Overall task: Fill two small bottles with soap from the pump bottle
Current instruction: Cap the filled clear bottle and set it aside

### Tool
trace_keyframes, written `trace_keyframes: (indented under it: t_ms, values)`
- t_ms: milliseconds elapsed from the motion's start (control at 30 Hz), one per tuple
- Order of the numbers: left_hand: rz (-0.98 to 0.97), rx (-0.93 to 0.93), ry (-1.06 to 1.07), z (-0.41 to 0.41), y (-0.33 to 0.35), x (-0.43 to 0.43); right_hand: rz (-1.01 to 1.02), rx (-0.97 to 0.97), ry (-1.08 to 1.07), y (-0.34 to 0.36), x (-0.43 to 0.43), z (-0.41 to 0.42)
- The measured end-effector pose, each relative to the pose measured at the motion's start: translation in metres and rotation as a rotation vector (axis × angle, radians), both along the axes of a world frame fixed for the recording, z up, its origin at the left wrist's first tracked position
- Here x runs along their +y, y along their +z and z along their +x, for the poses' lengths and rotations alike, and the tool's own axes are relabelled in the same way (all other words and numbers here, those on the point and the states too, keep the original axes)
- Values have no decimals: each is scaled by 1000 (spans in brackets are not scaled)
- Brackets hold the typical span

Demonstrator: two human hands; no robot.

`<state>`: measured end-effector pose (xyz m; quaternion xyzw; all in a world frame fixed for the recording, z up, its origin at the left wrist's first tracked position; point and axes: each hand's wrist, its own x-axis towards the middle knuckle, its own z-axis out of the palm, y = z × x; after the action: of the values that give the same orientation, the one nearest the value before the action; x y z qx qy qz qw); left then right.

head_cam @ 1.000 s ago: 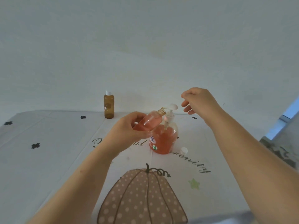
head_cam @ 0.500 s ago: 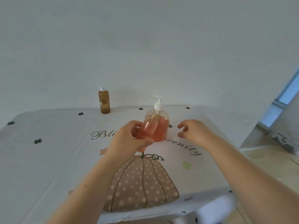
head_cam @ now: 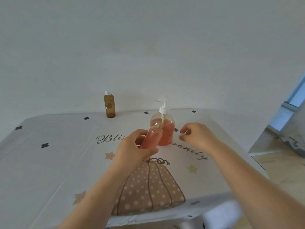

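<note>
My left hand (head_cam: 132,149) grips a small clear bottle (head_cam: 151,138) full of orange soap, tilted, its threaded neck uncapped and leaning toward the pump bottle. The pump bottle (head_cam: 163,129) stands upright just behind it, about half full of orange soap, with a white pump head. My right hand (head_cam: 196,134) is low over the table to the right of the pump bottle, its thumb and forefinger curled in a pinch around a small white cap (head_cam: 182,134) that is mostly hidden. A small amber bottle (head_cam: 109,105) with a white cap stands at the back left.
The table (head_cam: 49,162) wears a white cloth printed with a spotted pumpkin, stars and script lettering. Its front edge lies near my forearms. A wall rises right behind the table; floor and a window frame show at the right.
My right hand dropped from above the pump head to the table beside the pump bottle. My left hand pulled the small bottle's neck away from the spout and brought it more upright.
</note>
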<state>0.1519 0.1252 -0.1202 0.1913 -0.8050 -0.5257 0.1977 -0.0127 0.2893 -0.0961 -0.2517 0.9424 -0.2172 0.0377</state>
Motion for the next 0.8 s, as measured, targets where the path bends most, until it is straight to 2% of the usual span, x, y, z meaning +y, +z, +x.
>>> trace_keyframes:
  t_ms: [167,233,400,800]
  values:
    - [-30,-4,9,0,-2,2,-357,-79,122,45,5,21]
    - [-47,-6,5,0,1,4,-432,-122,206,59,4,31]
    - [-96,-12,7,2,7,7,-350,-104,377,70,-2,47]
    - [-223,5,6,4,12,-1,-225,-90,377,67,-15,47]
